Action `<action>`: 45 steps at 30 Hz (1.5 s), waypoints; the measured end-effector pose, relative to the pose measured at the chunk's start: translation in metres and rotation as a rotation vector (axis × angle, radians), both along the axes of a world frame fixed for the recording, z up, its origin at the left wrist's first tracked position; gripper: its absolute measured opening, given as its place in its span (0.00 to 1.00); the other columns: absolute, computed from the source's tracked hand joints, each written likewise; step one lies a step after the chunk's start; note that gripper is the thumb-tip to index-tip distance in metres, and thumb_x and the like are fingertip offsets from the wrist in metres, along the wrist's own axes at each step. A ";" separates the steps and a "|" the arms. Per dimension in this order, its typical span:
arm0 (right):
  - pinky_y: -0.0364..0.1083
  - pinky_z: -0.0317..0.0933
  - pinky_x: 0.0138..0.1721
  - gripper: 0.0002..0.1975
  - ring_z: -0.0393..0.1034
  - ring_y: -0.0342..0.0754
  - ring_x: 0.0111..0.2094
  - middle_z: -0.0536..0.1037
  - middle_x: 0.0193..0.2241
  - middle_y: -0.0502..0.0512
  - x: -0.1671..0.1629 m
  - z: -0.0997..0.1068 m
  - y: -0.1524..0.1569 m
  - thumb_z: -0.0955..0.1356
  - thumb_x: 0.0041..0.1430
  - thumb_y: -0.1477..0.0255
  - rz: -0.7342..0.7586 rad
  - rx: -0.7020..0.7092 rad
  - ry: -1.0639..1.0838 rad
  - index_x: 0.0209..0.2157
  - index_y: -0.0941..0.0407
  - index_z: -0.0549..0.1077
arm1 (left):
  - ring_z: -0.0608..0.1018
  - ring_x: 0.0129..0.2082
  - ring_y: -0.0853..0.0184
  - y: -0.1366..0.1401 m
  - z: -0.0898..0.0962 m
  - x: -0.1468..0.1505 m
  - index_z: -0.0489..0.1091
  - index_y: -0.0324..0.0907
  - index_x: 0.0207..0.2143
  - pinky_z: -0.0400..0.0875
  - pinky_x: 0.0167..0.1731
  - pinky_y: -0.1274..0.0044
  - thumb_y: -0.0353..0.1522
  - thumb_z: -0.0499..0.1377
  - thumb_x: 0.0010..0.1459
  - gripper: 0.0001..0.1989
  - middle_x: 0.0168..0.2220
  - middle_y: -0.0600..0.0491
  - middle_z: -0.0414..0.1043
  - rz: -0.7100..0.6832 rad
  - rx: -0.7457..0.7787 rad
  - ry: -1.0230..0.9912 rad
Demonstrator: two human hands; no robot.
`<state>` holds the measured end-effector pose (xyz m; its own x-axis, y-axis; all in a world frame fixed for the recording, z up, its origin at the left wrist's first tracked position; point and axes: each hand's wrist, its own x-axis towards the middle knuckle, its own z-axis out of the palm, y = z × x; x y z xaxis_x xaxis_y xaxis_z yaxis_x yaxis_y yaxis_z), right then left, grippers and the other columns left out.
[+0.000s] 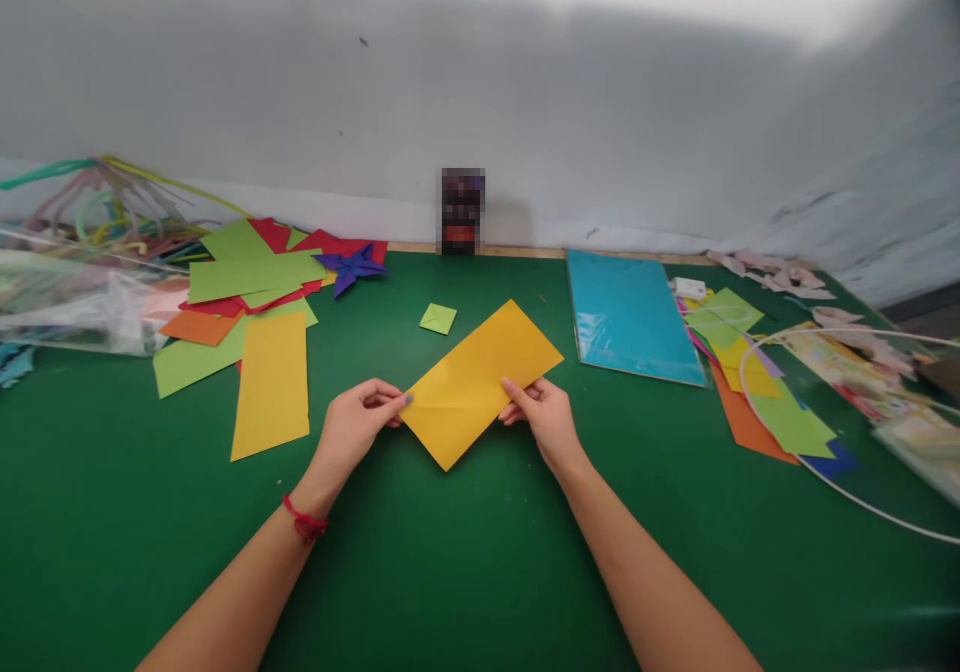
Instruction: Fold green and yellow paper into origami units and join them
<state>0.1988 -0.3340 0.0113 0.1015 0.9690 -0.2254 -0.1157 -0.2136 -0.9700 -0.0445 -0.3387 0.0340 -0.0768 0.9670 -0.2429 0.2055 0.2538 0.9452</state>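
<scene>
Over the green table [420,592], the left hand [358,424] pinches the yellow paper [478,377] at its left corner, the right hand [551,422] its near long edge; one faint crease is in, the rest looks unfolded, while the small green square [438,319] beyond seems folded already

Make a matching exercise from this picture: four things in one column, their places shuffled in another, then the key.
Things
1. Creased yellow sheet
2. Small green square
3. Purple-blue star
4. Red bracelet

Places
A. At the right end of the left-side paper pile
B. Around the left wrist
C. Pinched by the left hand and right hand
D. On the green table, apart from the paper pile

Pairs: 1-C, 2-D, 3-A, 4-B
</scene>
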 end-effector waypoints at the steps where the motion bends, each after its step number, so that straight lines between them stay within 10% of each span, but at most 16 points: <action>1: 0.42 0.68 0.19 0.19 0.71 0.46 0.18 0.74 0.16 0.52 -0.001 -0.001 -0.001 0.72 0.46 0.61 0.007 -0.014 0.007 0.33 0.61 0.70 | 0.74 0.21 0.68 0.001 -0.001 -0.001 0.71 0.40 0.25 0.71 0.24 0.76 0.39 0.65 0.42 0.12 0.21 0.53 0.73 0.035 0.007 -0.006; 16: 0.45 0.71 0.29 0.13 0.75 0.52 0.38 0.77 0.38 0.58 0.005 0.014 -0.002 0.70 0.50 0.66 -0.138 0.131 0.159 0.37 0.57 0.70 | 0.68 0.20 0.74 0.001 -0.006 0.003 0.69 0.41 0.39 0.63 0.19 0.82 0.39 0.61 0.50 0.16 0.27 0.56 0.68 0.157 0.149 -0.002; 25: 0.52 0.62 0.50 0.11 0.67 0.50 0.48 0.73 0.45 0.56 -0.001 0.019 -0.026 0.62 0.58 0.76 0.066 0.592 -0.609 0.41 0.51 0.72 | 0.75 0.40 0.65 -0.023 0.004 0.028 0.49 0.52 0.59 0.73 0.36 0.75 0.33 0.58 0.53 0.32 0.56 0.47 0.60 -0.066 0.285 0.133; 34: 0.49 0.64 0.48 0.13 0.68 0.48 0.45 0.73 0.43 0.57 -0.006 0.008 -0.026 0.59 0.61 0.79 0.104 0.653 -0.907 0.42 0.54 0.70 | 0.71 0.50 0.61 -0.030 -0.009 0.021 0.66 0.46 0.50 0.67 0.48 0.65 0.24 0.52 0.58 0.18 0.49 0.48 0.70 -0.490 0.873 0.671; 45: 0.52 0.62 0.42 0.15 0.65 0.52 0.40 0.74 0.41 0.55 0.008 0.005 -0.014 0.62 0.54 0.84 0.083 0.575 -1.122 0.37 0.55 0.74 | 0.74 0.47 0.66 -0.014 -0.002 0.003 0.70 0.45 0.39 0.59 0.54 0.64 0.25 0.52 0.59 0.10 0.42 0.55 0.76 -0.595 0.882 0.635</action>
